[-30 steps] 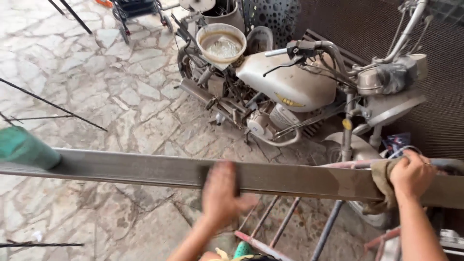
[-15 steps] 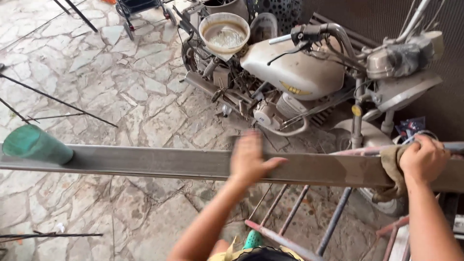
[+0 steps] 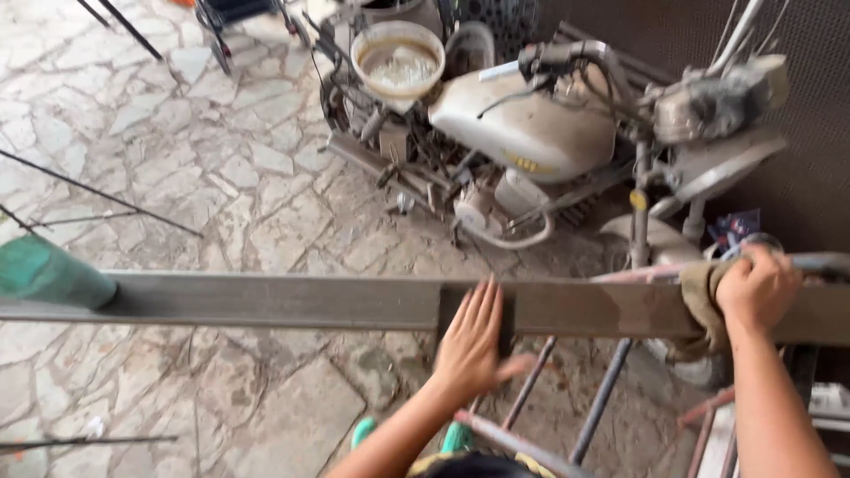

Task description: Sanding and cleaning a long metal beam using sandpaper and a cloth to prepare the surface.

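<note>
A long grey metal beam [image 3: 266, 301] runs across the view from left to right. My left hand [image 3: 474, 341] lies flat on its near face, fingers stretched out, over a dark rectangular patch [image 3: 450, 305]. My right hand [image 3: 757, 288] is closed on a brownish rag [image 3: 701, 305] that is pressed against the beam farther right. A green object [image 3: 44, 274] sits at the beam's left end.
A dusty pale motorcycle [image 3: 531, 124] stands behind the beam, with a round basin [image 3: 398, 60] on its seat. Thin metal rods [image 3: 97, 195] lie on the stone-paved floor at left. Metal bars [image 3: 602, 398] slope below the beam near my feet.
My left hand has slid to the right along the beam, closer to my right hand. My right hand stays on the rag.
</note>
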